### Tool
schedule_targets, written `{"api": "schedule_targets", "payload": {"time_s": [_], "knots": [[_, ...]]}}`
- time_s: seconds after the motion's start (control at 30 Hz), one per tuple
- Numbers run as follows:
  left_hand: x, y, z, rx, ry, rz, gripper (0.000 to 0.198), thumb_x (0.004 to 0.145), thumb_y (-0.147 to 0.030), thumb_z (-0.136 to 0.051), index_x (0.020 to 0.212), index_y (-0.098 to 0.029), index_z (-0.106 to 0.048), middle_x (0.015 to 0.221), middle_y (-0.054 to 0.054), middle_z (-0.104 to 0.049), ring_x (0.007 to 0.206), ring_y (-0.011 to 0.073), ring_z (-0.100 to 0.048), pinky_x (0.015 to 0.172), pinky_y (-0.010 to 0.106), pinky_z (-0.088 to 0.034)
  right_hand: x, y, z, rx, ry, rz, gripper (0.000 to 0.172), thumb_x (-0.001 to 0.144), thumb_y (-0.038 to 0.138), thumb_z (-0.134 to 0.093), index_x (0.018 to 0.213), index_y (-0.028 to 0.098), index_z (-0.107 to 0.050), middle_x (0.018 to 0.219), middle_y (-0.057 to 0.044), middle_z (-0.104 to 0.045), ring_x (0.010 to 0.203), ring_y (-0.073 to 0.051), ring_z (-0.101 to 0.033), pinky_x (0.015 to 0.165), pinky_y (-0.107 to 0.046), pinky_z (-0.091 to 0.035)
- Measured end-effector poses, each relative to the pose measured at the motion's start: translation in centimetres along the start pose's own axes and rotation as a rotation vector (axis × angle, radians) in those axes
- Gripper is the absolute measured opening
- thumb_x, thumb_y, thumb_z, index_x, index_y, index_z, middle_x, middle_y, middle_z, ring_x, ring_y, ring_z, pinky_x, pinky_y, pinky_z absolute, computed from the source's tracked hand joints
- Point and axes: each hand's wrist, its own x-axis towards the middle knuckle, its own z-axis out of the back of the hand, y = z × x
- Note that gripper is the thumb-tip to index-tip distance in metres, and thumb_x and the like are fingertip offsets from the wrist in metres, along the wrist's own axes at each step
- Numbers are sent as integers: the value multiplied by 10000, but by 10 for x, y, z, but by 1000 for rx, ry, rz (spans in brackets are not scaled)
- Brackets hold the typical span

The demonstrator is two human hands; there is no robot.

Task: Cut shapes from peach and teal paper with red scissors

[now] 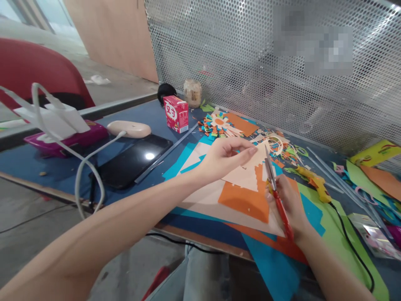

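My left hand pinches a small piece of cream paper between thumb and fingers above the table. Red-handled scissors are in my right hand, their blades pointing up and away beside the cream paper's right edge. Whether the blades touch the paper I cannot tell. Below both hands lie an orange sheet with a ragged-edged cream piece on it, larger cream sheets and blue paper hanging over the front edge. A layered paper flower with an orange centre sits behind my left hand.
On the left are a black phone, a cream oval device with a cable, and a purple power strip. A pink box and a jar stand behind. Right lies a yellow glue gun; a perforated metal panel borders the back.
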Motion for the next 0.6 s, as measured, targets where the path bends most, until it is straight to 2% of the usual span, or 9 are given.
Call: {"api": "schedule_targets", "payload": {"time_s": [0.13,0.43,0.6], "knots": [[-1,-2,-1,-1,38,53,287,772,-406,-703,715,-135,-626,527,-43,-499,478,45,-428,444,174,-370,0,0,-1,30,-4,-2,231,882,415,-522,829,262,-358,602,53,-491,510,-148,-491,465,-262,-364],[0,-2,-3,-14,25,26,293,750,-418,-715,711,-142,-623,556,-46,-474,494,50,-434,437,174,-383,0,2,0,14,-10,14,178,871,365,-509,846,257,-369,597,67,-479,478,-136,-456,450,-247,-352],[-1,-2,-3,-15,44,60,273,761,-392,-704,715,-139,-613,549,-48,-475,487,51,-433,448,187,-371,0,0,-1,6,-18,19,184,875,373,-514,840,263,-371,586,57,-482,483,-149,-464,448,-257,-346]]}}
